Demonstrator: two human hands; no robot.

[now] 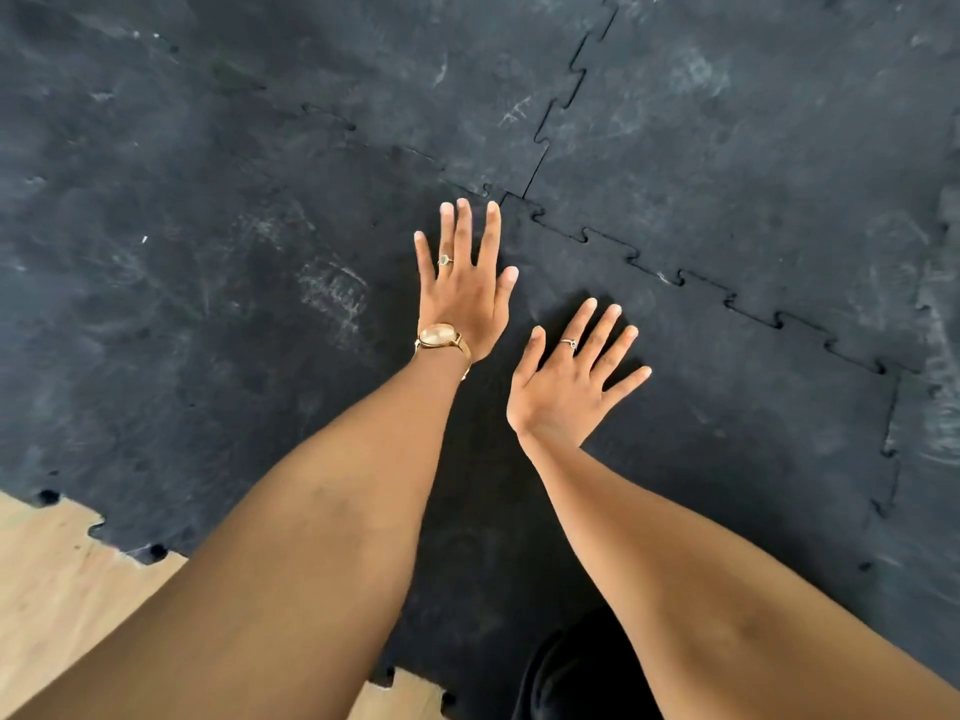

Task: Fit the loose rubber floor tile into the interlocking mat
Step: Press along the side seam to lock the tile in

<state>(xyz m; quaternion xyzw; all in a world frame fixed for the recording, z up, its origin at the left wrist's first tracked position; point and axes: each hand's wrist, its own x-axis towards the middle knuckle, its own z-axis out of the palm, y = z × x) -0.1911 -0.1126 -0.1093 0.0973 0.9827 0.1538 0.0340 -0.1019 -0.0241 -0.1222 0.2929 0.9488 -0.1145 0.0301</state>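
**Pressing the tile's corner into the mat**

Head view: both hands lie flat with fingers spread, holding nothing. The left hand [464,283], wearing a gold wristwatch [439,336] and a ring, presses at centre frame, its fingertips reaching the corner where four seams meet. The right hand [569,379] rests just beside it, toward four o'clock. Beneath them lies the loose rubber floor tile [701,433], already laid in its gap. Its toothed seam [727,298] runs from the corner out toward three o'clock, with dark slits showing along it; another joint drops down the right side. The interlocking mat [208,252] fills the frame from nine to two o'clock. Bare wooden floor [47,579] shows at seven o'clock.

The step in hand looks like seating the teeth. Next, I judge, firm downward palm pressure should travel along the still-gapped seam, tab by tab.
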